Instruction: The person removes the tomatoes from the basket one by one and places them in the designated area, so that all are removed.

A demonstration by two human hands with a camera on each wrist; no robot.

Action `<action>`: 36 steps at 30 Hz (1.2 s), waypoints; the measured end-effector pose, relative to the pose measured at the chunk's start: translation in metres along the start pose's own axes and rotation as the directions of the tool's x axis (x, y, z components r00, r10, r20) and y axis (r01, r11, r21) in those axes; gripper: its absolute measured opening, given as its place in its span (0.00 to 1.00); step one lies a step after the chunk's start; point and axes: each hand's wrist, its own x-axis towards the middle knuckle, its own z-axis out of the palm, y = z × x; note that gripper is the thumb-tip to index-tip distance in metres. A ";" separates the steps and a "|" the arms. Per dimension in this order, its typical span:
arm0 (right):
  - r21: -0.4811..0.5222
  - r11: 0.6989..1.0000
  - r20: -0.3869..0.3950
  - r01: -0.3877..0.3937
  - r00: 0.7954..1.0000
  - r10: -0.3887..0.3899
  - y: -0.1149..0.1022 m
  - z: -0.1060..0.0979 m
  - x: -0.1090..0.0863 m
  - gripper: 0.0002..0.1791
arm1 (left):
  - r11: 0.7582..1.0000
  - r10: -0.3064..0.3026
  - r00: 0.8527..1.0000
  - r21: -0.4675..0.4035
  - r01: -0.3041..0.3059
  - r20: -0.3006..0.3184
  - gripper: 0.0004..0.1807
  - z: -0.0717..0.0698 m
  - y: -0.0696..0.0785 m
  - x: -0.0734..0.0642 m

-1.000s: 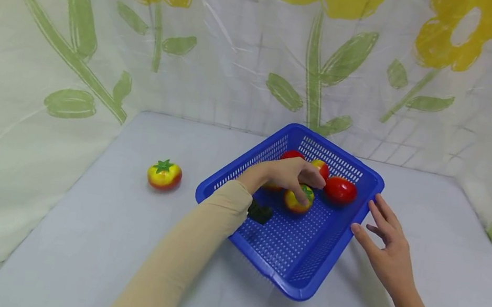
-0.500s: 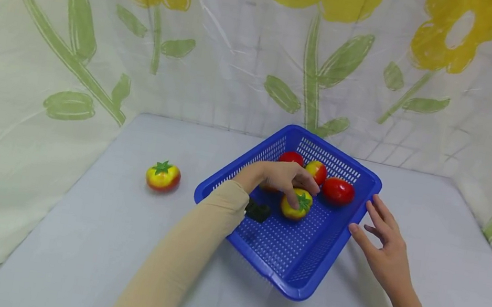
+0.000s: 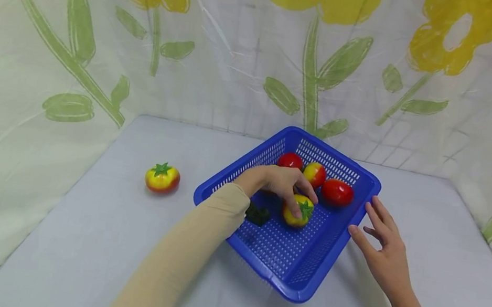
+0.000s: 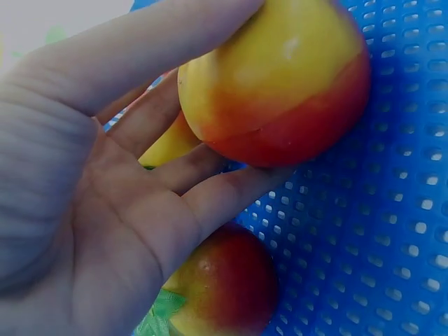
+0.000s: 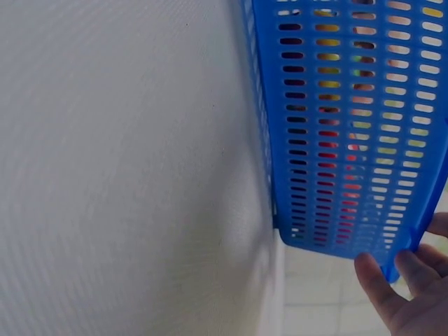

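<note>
In the head view, my left hand point(image 3: 286, 183) reaches into a blue plastic basket point(image 3: 301, 294) and grips a yellow-and-red toy tomato point(image 3: 298, 212) with a green star-shaped top. The left wrist view shows the thumb on one side of this toy tomato point(image 4: 294, 91) and fingers on the other, just over the perforated floor. My right hand point(image 3: 384, 248) rests its fingertips on the basket's right rim, its fingers fairly straight. From the right wrist view, those fingertips touch the rim point(image 5: 392, 269) from outside.
Inside the basket lie a red fruit point(image 3: 290, 160), a yellow-and-red one point(image 3: 314, 174) and an oval red one point(image 3: 337, 192). Another toy tomato point(image 4: 227, 280) sits below my left hand. Outside, a toy tomato point(image 3: 162, 178) stands on the table's left side. A flowered curtain point(image 3: 221, 65) hangs behind.
My left hand has lowered and closed its fingers around the toy tomato, which has tilted and shifted slightly toward me. My right hand stays at the rim.
</note>
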 end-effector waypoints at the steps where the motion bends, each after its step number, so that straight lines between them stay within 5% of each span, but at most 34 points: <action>1: 0.001 1.000 0.000 0.001 1.000 -0.001 0.000 0.000 0.000 0.38 | 1.000 -0.002 1.000 0.012 0.002 0.005 0.31 0.000 0.000 0.000; 8: 0.010 1.000 -0.001 0.006 1.000 -0.006 0.000 0.001 0.000 0.38 | 0.998 -0.008 1.000 0.069 0.007 0.018 0.33 0.001 -0.001 0.000; 36: 0.016 1.000 -0.013 -0.002 1.000 0.002 -0.003 0.002 -0.002 0.37 | 0.999 0.001 0.999 0.048 0.001 -0.038 0.33 -0.001 0.000 0.003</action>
